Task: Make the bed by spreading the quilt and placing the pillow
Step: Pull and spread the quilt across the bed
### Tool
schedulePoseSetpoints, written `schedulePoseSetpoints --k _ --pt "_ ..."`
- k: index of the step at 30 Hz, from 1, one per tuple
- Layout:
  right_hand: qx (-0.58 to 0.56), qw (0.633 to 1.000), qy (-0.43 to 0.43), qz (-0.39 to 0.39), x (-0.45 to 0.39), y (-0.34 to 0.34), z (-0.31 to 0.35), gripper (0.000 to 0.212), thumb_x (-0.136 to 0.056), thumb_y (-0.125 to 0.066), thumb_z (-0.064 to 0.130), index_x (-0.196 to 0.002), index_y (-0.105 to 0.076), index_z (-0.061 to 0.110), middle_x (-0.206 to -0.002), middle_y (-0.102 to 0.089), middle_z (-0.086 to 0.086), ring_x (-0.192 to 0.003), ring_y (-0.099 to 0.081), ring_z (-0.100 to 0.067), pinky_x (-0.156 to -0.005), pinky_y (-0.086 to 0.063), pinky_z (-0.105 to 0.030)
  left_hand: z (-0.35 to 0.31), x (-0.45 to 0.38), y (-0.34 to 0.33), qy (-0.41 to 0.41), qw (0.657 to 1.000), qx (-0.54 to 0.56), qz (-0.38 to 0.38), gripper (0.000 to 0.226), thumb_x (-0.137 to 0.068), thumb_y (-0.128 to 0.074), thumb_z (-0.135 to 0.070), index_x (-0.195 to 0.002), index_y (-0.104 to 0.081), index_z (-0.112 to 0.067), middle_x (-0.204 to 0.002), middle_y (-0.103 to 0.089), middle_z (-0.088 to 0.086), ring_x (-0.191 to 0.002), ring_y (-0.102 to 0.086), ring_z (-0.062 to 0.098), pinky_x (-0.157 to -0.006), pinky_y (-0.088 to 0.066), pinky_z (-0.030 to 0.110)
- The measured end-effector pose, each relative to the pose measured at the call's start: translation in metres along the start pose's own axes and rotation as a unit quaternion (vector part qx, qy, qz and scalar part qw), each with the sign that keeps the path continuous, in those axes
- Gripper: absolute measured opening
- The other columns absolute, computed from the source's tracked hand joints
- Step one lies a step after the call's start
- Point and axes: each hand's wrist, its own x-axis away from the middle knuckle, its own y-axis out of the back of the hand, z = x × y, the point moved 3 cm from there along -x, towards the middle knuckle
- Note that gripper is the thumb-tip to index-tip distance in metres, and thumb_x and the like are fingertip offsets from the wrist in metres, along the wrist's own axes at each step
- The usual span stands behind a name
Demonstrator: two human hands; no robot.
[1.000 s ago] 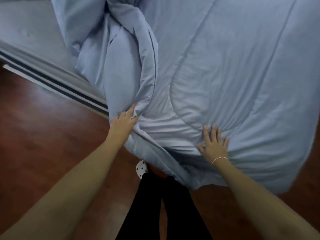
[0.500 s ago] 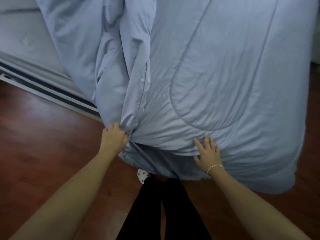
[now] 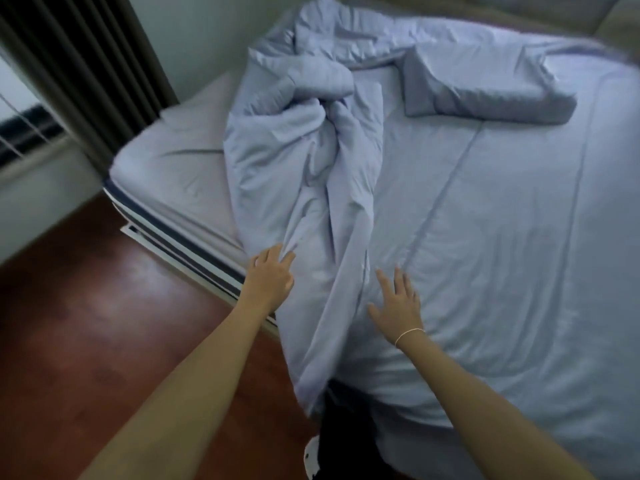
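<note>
The pale blue quilt [image 3: 502, 237] lies flat over the right part of the bed. Its left side is bunched into a long twisted ridge [image 3: 311, 161] that runs down to the foot edge and hangs off it. At the far end a quilt corner [image 3: 485, 88] is folded back on itself. My left hand [image 3: 272, 280] rests against the left side of the ridge at the bed's foot, fingers apart. Just right of the ridge, my right hand [image 3: 396, 306] lies flat and spread on the quilt. I cannot make out a pillow.
The bare fitted sheet [image 3: 173, 168] shows on the mattress left of the ridge, above a striped bed rail [image 3: 180, 251]. Red-brown wooden floor [image 3: 86, 323] lies at the left. A dark curtain [image 3: 86, 64] and a window [image 3: 20, 126] stand at the far left wall.
My view has lifted from the foot edge to the whole bed. My left hand has let go of the bunched fold and now rests against it. My right hand stays flat.
</note>
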Motion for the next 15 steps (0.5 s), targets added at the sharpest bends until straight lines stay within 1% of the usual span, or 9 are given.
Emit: schedulePoseSetpoints --k 1,3,5,6,11,15 --pt "-0.004 1.000 0.011 -0.004 -0.008 0.003 0.011 0.077 -0.088 -0.052 0.041 -0.151 -0.008 0.031 -0.160 0.006 -0.010 -0.148 0.002 -0.032 -0.117 -0.014 -0.054 0.010 -0.003 0.005 0.014 1.000 0.002 -0.006 0.044 -0.082 -0.064 -0.020 -0.125 -0.056 -0.012 -0.136 -0.048 0.018 -0.118 -0.052 0.038 -0.097 -0.041 0.049" --pt "-0.011 1.000 0.028 -0.004 -0.028 0.007 0.033 0.077 -0.089 -0.052 0.041 -0.151 -0.009 0.031 -0.161 0.005 -0.010 -0.148 0.002 -0.032 -0.117 -0.014 -0.055 0.033 -0.011 0.012 0.039 0.999 0.001 0.003 0.045 -0.087 -0.059 -0.024 -0.130 -0.051 -0.014 -0.142 -0.041 0.016 -0.124 -0.047 0.037 -0.102 -0.036 0.049" --pt "-0.027 0.999 0.031 -0.001 -0.051 0.005 0.053 0.076 -0.089 -0.052 0.041 -0.151 -0.009 0.031 -0.161 0.004 -0.010 -0.148 0.001 -0.032 -0.116 -0.014 -0.055 0.055 -0.023 0.011 0.050 0.999 0.002 0.011 0.047 -0.090 -0.054 -0.026 -0.135 -0.045 -0.016 -0.147 -0.035 0.014 -0.128 -0.043 0.035 -0.105 -0.032 0.048" --pt "-0.032 0.999 0.032 -0.002 -0.062 0.004 0.062 0.077 -0.089 -0.052 0.041 -0.151 -0.009 0.031 -0.161 0.004 -0.011 -0.148 0.001 -0.032 -0.116 -0.015 -0.056 0.064 -0.029 0.009 0.052 0.999 0.004 0.012 0.048 -0.090 -0.054 -0.026 -0.136 -0.045 -0.016 -0.147 -0.035 0.014 -0.128 -0.043 0.036 -0.105 -0.033 0.048" --pt "-0.039 0.999 0.024 -0.006 -0.130 -0.001 0.105 0.077 -0.088 -0.053 0.041 -0.151 -0.009 0.030 -0.160 0.005 -0.012 -0.147 0.000 -0.034 -0.115 -0.014 -0.056 0.108 -0.086 0.006 0.037 0.999 -0.003 0.031 0.048 -0.092 -0.052 -0.030 -0.137 -0.042 -0.019 -0.148 -0.035 0.013 -0.130 -0.041 0.033 -0.104 -0.033 0.047" --pt "-0.072 0.997 -0.005 -0.009 -0.177 0.004 0.136 0.075 -0.090 -0.054 0.039 -0.151 -0.012 0.028 -0.160 0.002 -0.013 -0.147 0.000 -0.034 -0.116 -0.010 -0.056 0.134 -0.139 0.019 0.014 0.999 0.006 0.041 0.047 -0.093 -0.050 -0.031 -0.137 -0.042 -0.018 -0.148 -0.034 0.013 -0.130 -0.040 0.032 -0.104 -0.032 0.045"
